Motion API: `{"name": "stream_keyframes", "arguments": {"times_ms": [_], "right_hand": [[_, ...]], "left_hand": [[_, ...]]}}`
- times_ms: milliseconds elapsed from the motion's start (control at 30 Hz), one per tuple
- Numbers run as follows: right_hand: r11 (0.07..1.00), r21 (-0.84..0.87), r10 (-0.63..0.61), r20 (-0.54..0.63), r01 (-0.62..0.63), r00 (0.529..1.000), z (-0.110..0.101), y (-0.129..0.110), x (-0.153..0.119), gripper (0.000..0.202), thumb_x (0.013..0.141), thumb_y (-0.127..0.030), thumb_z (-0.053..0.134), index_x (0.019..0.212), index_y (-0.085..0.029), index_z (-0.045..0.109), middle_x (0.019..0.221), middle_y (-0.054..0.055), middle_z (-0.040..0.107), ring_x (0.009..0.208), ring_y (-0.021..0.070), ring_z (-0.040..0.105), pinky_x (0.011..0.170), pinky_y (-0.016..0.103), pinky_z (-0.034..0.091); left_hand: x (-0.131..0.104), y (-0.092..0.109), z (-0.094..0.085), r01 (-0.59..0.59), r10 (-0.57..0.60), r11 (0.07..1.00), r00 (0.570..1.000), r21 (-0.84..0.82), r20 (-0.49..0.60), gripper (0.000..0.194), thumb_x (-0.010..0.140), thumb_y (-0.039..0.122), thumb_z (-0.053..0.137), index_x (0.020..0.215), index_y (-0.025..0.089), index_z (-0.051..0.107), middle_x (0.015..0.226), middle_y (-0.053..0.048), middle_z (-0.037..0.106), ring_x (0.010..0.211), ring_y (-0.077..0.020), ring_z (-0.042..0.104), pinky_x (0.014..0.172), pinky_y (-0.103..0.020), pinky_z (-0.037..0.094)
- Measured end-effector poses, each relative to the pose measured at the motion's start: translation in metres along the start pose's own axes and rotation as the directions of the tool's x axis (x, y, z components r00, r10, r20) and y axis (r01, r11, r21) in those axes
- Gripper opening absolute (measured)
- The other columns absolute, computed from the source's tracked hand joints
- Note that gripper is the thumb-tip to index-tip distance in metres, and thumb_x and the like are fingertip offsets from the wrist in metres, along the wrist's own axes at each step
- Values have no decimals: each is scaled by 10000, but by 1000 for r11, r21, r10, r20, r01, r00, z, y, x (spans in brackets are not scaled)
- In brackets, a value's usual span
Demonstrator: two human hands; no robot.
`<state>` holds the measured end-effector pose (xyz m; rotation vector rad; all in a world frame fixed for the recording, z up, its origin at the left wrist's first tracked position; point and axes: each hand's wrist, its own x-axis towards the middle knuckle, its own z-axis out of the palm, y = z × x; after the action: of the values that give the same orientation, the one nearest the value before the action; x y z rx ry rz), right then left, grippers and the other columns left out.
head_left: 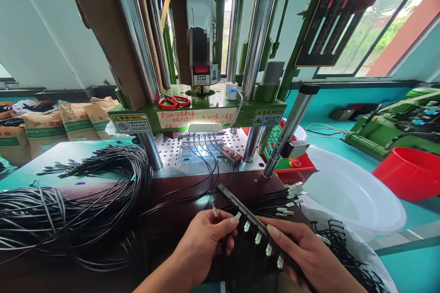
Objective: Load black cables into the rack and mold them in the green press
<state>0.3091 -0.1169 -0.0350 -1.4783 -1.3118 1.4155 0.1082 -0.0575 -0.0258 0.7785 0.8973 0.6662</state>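
My right hand (295, 242) grips a dark bar (252, 217) that slants from upper left to lower right. Several small metal connectors (258, 238) stick out along the bar's lower edge, with black cables below them. At the bar's upper end, the fingers of my left hand (215, 233) pinch a metal connector (238, 215). Another thin connector tip (215, 211) pokes up between the left fingers. More black cables with metal ends (294, 191) lie on the brown table behind the right hand.
A green press (206, 116) stands ahead, with cables running into a clear fixture (197, 149). Red scissors (174, 101) rest on it. A large bundle of black cables (127, 169) lies left. At right are a white tub (354, 187), a red bucket (409, 174) and a bag of black parts (347, 247).
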Motion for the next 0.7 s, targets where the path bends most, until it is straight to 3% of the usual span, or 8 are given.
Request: {"name": "stream_keyframes", "arguments": {"times_ms": [400, 567, 700], "right_hand": [[999, -49, 21, -3, -21, 1000, 0, -3, 0, 625, 841, -621, 514, 1295, -197, 581, 540, -1, 582, 360, 76, 445, 319, 161, 383], [998, -57, 6, 55, -2, 998, 0, -4, 0, 615, 846, -617, 508, 1306, -214, 571, 627, 27, 651, 375, 86, 481, 333, 172, 412], [1000, -16, 5, 10, -4, 1000, 0, -6, -2, 597, 852, -602, 511, 1293, -205, 583, 512, -20, 551, 347, 66, 423, 309, 145, 355]], "left_hand": [[2, -1, 2, 18, -18, 1000, 1000, -12, -26, 222, 704, 272, 715, 718, 113, 560, 618, 13, 550, 456, -43, 462, 454, -175, 379], [4, -2, 4, 0, -1, 1000, 999, -28, -38, 205, 700, 247, 714, 705, 104, 567, 614, 7, 552, 451, -41, 460, 446, -171, 368], [-1, 3, 4, 19, -20, 999, 999, -42, -28, 195, 721, 223, 711, 787, 93, 582, 691, -25, 594, 536, -73, 544, 527, -194, 453]]}}
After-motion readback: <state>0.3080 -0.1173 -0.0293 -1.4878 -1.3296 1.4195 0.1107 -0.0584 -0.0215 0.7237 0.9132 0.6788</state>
